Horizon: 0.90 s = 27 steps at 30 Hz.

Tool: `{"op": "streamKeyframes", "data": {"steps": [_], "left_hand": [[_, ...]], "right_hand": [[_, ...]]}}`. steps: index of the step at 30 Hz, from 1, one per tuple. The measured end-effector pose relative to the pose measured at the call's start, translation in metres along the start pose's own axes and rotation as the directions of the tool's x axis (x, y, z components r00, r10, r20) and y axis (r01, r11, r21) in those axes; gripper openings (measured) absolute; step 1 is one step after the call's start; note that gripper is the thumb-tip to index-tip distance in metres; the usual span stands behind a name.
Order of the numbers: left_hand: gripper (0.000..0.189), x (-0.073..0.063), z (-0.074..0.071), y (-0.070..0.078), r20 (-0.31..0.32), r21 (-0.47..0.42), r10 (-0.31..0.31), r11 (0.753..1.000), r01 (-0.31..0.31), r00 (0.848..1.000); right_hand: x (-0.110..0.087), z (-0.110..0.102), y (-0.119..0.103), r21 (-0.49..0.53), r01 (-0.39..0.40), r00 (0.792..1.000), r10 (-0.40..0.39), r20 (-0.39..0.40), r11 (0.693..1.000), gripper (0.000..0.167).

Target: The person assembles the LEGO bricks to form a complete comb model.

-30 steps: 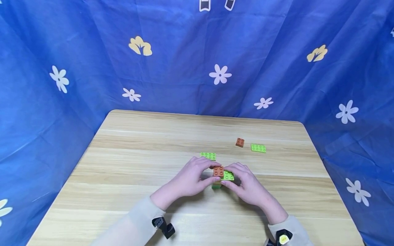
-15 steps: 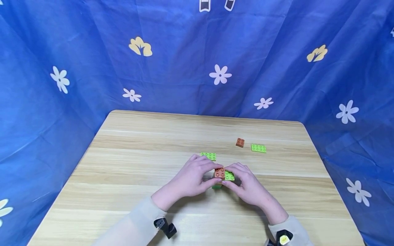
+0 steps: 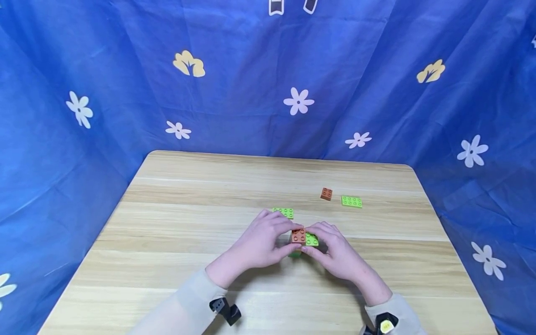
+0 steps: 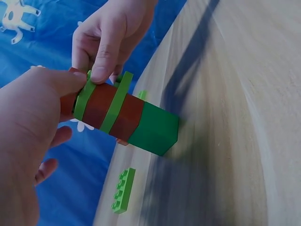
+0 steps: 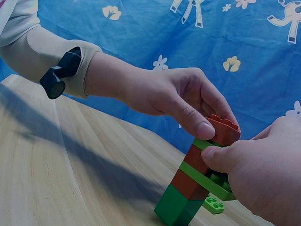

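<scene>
A small tower of toy building bricks stands on the table. Its base is a dark green brick (image 5: 181,207); above it brown bricks alternate with thin light green plates (image 4: 117,101). At the top, my left hand (image 3: 259,242) pinches a brown brick (image 3: 298,236) between thumb and fingers. My right hand (image 3: 335,246) grips the tower's upper right side, its thumb by the upper light green plate (image 4: 83,101). That thumb hides part of this plate. In the right wrist view the tower leans to the right.
A loose light green plate (image 3: 286,212) lies just behind the left hand. Farther back on the wooden table (image 3: 188,209) are a brown brick (image 3: 326,194) and another light green plate (image 3: 351,201). A blue patterned curtain (image 3: 251,70) hangs around the table's back and sides.
The left hand and the top brown brick have shifted slightly to the right, over more of the light green plate. The right hand has barely moved; the loose pieces lie where they were.
</scene>
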<state>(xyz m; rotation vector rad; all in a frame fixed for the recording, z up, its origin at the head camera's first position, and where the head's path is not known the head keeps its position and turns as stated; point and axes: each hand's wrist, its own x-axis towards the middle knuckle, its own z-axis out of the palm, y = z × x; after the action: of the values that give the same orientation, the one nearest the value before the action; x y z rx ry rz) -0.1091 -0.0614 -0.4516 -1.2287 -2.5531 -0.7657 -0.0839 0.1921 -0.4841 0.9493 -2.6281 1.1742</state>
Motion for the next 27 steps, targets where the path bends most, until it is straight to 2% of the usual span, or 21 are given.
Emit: {"op": "streamKeyframes", "data": {"steps": [4,11,14,19,27], "left_hand": [[0.048,0.005,0.005,0.001,-0.039,-0.108,-0.049,0.993,0.044,0.998],[0.041,0.001,0.015,0.002,-0.086,-0.188,-0.111,0.978,0.094,0.99],[0.04,0.0,0.018,0.002,-0.101,-0.245,-0.136,0.963,0.108,0.986],[0.039,0.001,0.021,0.001,-0.089,-0.339,-0.18,0.93,0.141,0.98],[0.039,0.0,0.026,0.0,-0.093,-0.373,-0.207,0.914,0.159,0.974]], "right_hand": [[0.0,-0.003,0.0,-0.018,-0.004,1.0,0.004,0.002,1.0,0.042],[0.0,0.001,-0.002,-0.012,-0.007,1.0,0.007,0.011,1.0,0.039],[0.0,0.002,-0.002,-0.012,-0.006,1.0,0.006,0.009,1.0,0.039],[0.0,0.002,-0.001,-0.02,0.006,1.0,-0.006,0.001,1.0,0.039],[0.0,0.001,-0.001,-0.014,0.006,1.0,-0.006,0.006,1.0,0.039]]}}
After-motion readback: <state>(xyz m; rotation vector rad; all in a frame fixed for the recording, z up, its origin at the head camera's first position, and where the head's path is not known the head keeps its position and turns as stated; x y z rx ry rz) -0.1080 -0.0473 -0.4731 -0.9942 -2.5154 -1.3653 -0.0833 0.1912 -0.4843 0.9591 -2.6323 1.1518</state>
